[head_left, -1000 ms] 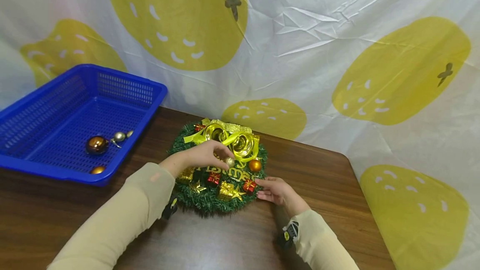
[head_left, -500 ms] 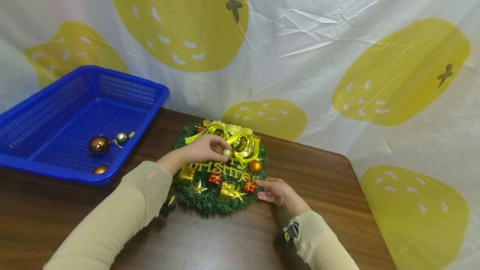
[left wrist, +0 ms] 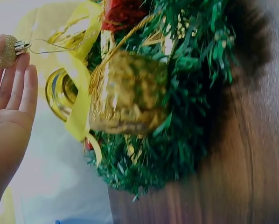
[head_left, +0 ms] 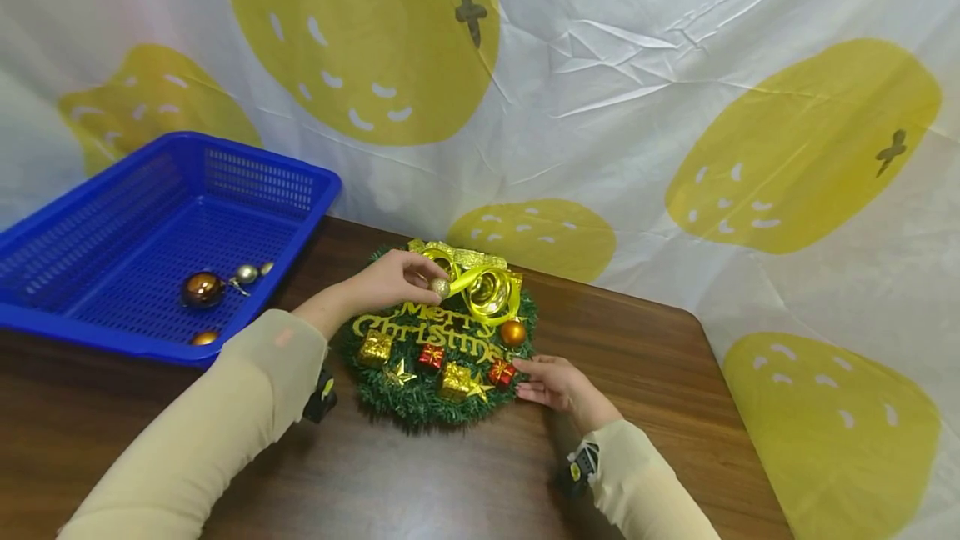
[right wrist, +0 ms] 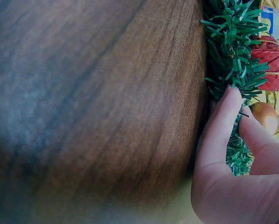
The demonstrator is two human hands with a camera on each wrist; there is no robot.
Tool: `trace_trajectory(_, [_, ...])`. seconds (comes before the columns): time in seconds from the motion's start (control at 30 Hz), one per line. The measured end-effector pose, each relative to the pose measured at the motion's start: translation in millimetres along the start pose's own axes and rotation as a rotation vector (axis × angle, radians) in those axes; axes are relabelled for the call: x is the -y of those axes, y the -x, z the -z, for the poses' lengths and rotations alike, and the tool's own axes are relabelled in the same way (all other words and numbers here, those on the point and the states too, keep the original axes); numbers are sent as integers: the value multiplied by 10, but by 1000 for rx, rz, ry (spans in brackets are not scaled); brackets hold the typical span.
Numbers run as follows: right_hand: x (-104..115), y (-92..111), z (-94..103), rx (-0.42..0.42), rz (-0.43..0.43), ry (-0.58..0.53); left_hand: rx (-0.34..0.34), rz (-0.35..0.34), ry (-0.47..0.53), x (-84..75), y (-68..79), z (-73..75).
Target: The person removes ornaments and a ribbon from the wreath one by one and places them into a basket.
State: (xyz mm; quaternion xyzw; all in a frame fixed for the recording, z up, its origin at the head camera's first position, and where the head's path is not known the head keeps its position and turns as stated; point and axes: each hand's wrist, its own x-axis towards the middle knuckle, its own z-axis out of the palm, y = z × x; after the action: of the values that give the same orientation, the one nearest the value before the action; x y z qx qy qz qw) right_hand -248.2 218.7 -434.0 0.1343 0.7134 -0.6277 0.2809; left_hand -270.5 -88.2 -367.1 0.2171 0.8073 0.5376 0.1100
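Note:
My left hand point(head_left: 378, 280) pinches a small gold glitter bauble point(head_left: 440, 287) over the upper left of a green tinsel Christmas wreath point(head_left: 420, 408). In the left wrist view a thin hanging loop point(left wrist: 48, 50) trails from the bauble's silver cap toward the wreath's yellow ribbon. My right hand point(head_left: 558, 386) pinches the lower right edge of the wreath, beside a red gift-box ornament point(head_left: 502, 372). Thumb and finger bracket the green tinsel point(right wrist: 240, 151) in the right wrist view. "Merry Christmas" lettering point(head_left: 431, 333) crosses the middle, below gold bells point(head_left: 489, 290). An orange bauble point(head_left: 513, 332) hangs at right.
A blue plastic basket point(head_left: 112, 340) stands at the left, with a large brown bauble point(head_left: 202, 289), an orange bauble point(head_left: 204, 338) and small gold baubles point(head_left: 246, 274) inside. The wreath lies on a wooden table point(head_left: 615, 323). A lemon-printed curtain point(head_left: 600, 140) hangs behind.
My left hand has moved up and left over the wreath with the gold bauble, uncovering the lettering. My right hand keeps its place at the wreath's edge.

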Motion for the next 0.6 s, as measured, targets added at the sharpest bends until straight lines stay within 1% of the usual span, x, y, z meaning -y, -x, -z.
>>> trace_trajectory(0.27, [11,13,-10,7,-2,-1,-41,5,1,-9,77,175])
trace_trajectory(0.47, [15,18,-13,-12,-13,-5,-66,14,0,-25,120,305])
trace_trajectory(0.6, [15,17,-15,-18,-17,-4,-83,8,-9,-44,166,393])
